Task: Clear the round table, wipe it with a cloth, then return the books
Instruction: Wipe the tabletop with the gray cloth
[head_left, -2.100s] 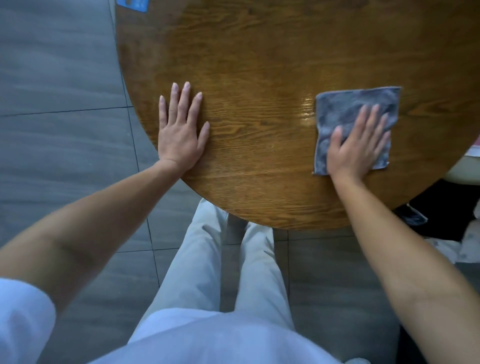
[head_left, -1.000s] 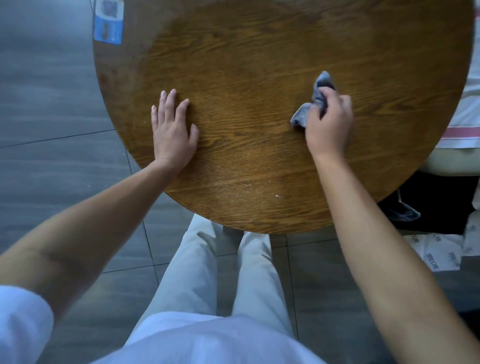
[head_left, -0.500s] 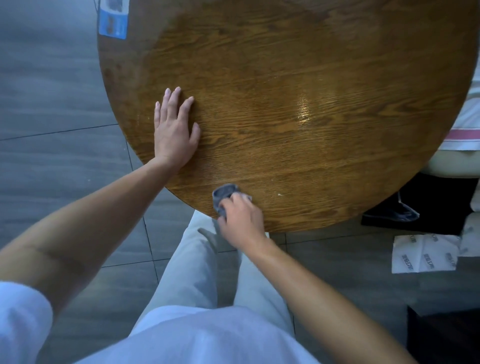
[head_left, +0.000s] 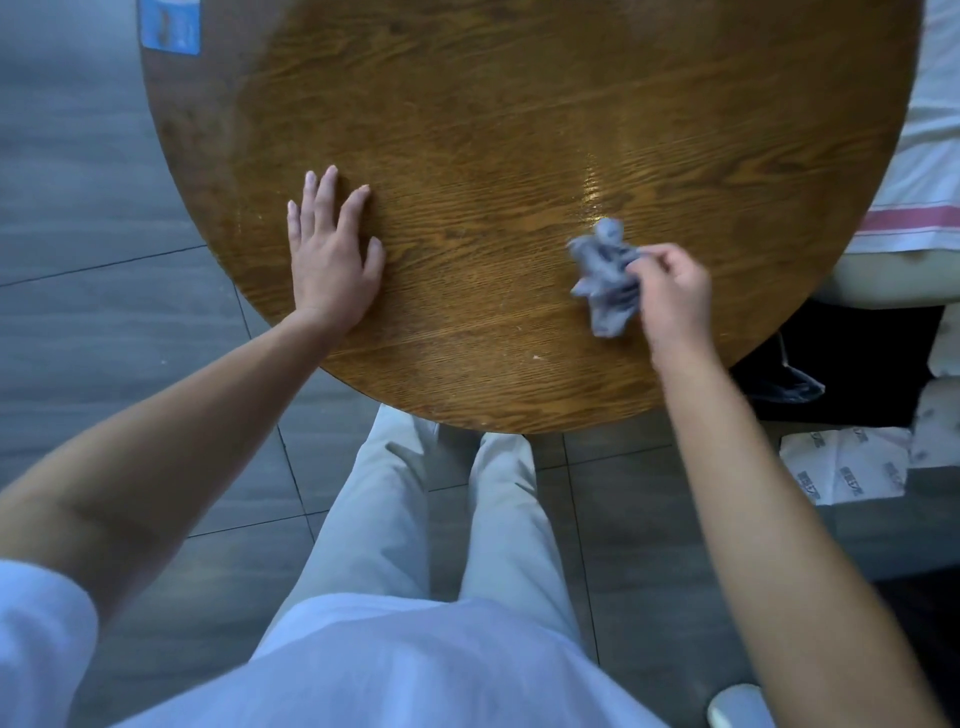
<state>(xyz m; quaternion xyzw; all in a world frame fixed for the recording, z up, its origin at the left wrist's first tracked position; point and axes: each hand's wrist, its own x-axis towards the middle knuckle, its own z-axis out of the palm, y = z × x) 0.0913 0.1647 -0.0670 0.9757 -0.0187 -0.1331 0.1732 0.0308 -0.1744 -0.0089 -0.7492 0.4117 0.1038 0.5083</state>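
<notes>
Over on the far left edge of the round wooden desk (head_left: 519, 130) sits a small blue card (head_left: 170, 27), half cut off by the top of the view. Next along, the left hand (head_left: 332, 260) lies flat on the wood near the rim, fingers straight and spread, holding nothing. Moving right, there's a shiny glare patch on the grain, and just below it the grey cloth (head_left: 605, 278), all scrunched up and a bit blurry. The right hand (head_left: 672, 293) pinches it with curled fingers over the near right part of the desk. Off the desk's right edge there's white fabric with a pink stripe (head_left: 924, 213), and printed white paper (head_left: 847, 467) on the grey tiled floor (head_left: 93, 182).
</notes>
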